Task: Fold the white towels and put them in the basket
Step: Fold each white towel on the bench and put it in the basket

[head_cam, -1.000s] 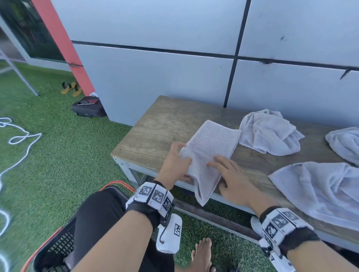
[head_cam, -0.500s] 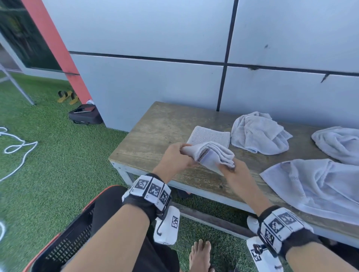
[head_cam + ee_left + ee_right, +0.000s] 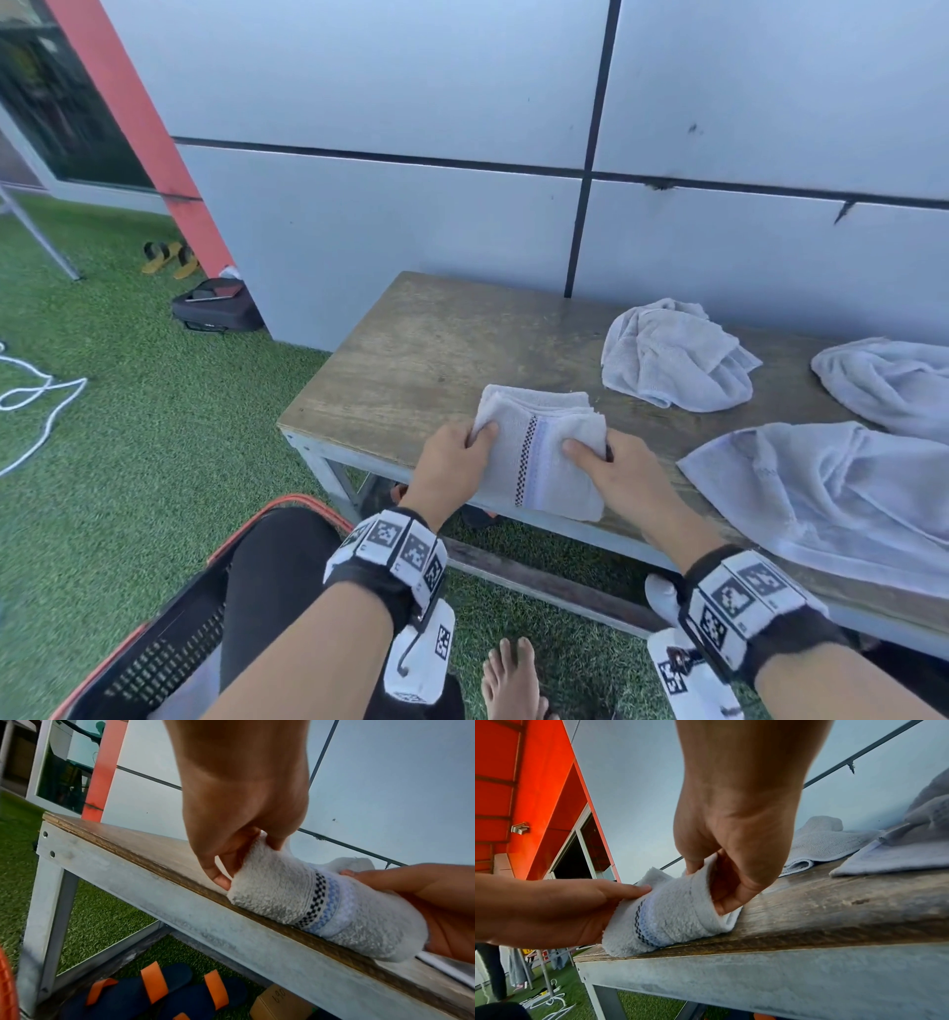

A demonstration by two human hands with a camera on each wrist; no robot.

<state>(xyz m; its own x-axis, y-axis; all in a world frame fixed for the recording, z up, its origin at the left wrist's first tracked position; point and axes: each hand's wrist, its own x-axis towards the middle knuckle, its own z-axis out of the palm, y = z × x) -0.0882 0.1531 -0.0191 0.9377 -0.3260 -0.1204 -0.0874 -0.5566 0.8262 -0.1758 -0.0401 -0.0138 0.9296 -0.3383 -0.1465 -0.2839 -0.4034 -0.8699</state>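
A folded white towel (image 3: 539, 452) with a black-checked and blue stripe lies at the near edge of the wooden bench (image 3: 436, 349). My left hand (image 3: 452, 462) pinches its left side, thumb on top and fingers underneath. My right hand (image 3: 611, 467) grips its right side the same way. The left wrist view shows the towel (image 3: 308, 902) bulging over the bench rim between both hands. In the right wrist view the towel (image 3: 670, 919) is pinched by my right hand (image 3: 721, 882). A black basket with an orange rim (image 3: 169, 637) stands on the grass at lower left, partly behind my knee.
Three loose white towels lie on the bench: a crumpled one (image 3: 672, 354) at the back, another (image 3: 888, 380) at far right, a spread one (image 3: 832, 493) near the front. Sandals (image 3: 154, 992) and a cardboard box (image 3: 280, 1004) sit under the bench. A black bag (image 3: 215, 308) and rope (image 3: 41, 401) lie on the grass.
The towel lay long over the bench edge, then both hands lifted its hanging half up and over. Now it rests as a compact square, pinched at both sides.
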